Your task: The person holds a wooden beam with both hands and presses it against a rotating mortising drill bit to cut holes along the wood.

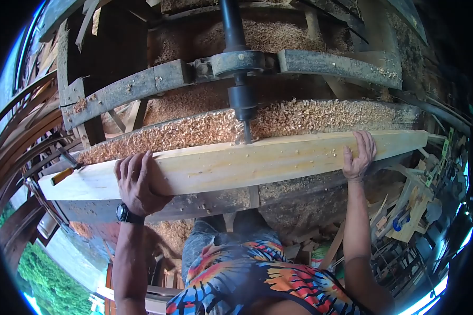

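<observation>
A long pale wooden board [236, 164] lies across the bench in front of me. My left hand [140, 184], with a dark watch at the wrist, grips its left part, fingers over the top face and far edge. Toward the right end, my right hand [360, 156] holds the board with its fingers bent over the far edge. Between my hands, a drill bit [247, 132] in a black chuck [242, 103] meets the board's far edge. Wood chips [184, 132] are heaped along that edge.
A tool with a yellow handle [62, 176] rests at the board's left end. Behind the chuck runs a timber beam [341, 66] with a metal bearing housing [238, 63]. Curved wood pieces are stacked at the left. Scrap wood [412, 212] lies at the right.
</observation>
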Motion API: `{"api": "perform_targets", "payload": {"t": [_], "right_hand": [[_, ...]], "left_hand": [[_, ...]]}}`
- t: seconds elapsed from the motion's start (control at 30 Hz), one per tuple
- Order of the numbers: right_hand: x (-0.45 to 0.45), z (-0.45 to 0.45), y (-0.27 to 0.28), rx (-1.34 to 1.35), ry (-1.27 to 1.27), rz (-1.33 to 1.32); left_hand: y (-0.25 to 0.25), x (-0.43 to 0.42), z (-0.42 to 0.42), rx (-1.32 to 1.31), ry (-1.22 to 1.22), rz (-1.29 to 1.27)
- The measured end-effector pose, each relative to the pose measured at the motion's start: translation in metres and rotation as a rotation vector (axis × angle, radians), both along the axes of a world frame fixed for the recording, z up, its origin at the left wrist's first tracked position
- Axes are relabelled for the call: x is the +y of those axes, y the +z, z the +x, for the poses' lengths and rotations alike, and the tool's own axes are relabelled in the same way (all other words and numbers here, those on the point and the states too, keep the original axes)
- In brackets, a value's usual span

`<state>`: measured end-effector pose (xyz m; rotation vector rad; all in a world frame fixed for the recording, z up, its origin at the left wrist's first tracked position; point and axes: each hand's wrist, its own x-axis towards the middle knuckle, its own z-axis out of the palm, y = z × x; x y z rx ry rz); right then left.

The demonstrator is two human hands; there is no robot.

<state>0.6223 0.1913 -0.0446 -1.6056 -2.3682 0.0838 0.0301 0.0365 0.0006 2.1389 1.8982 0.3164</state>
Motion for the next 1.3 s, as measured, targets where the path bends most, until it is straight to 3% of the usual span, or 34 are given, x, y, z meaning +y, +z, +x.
{"api": "perform_targets", "payload": {"t": [1.3], "right_hand": [[0.018,0.010,-0.006,0.028,0.001,0.055]], "left_hand": [[-0.004,-0.005,-0.028,0.064,-0.047,-0.010]]}}
